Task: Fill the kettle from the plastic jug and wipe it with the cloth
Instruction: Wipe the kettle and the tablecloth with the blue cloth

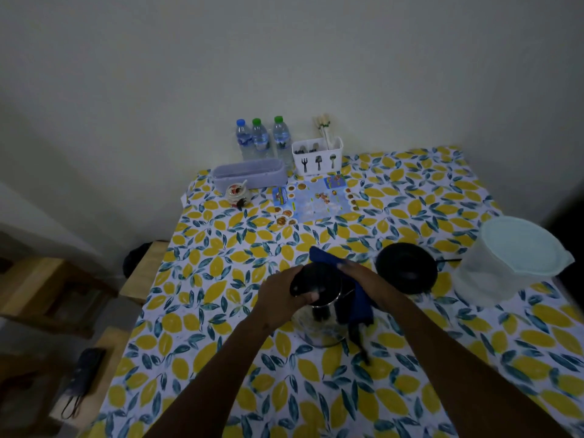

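Note:
A steel kettle (pixel 319 327) with a black lid stands on the lemon-print table (pixel 221 311), near the middle. My left hand (pixel 281 295) grips the black lid and handle from the left. My right hand (pixel 363 276) presses a blue cloth (pixel 357 298) against the kettle's upper right side; the cloth drapes down the wall. The black round kettle base (pixel 407 267) lies just right of the kettle. The translucent plastic jug (pixel 508 260) with a pale lid stands at the right edge of the table.
At the back stand three water bottles (pixel 260 139), a white cutlery holder (pixel 317 158), a lilac box (pixel 249 177), a small jar (pixel 237 194) and a printed leaflet (pixel 316 200). A wooden bench (pixel 145 270) sits left of the table.

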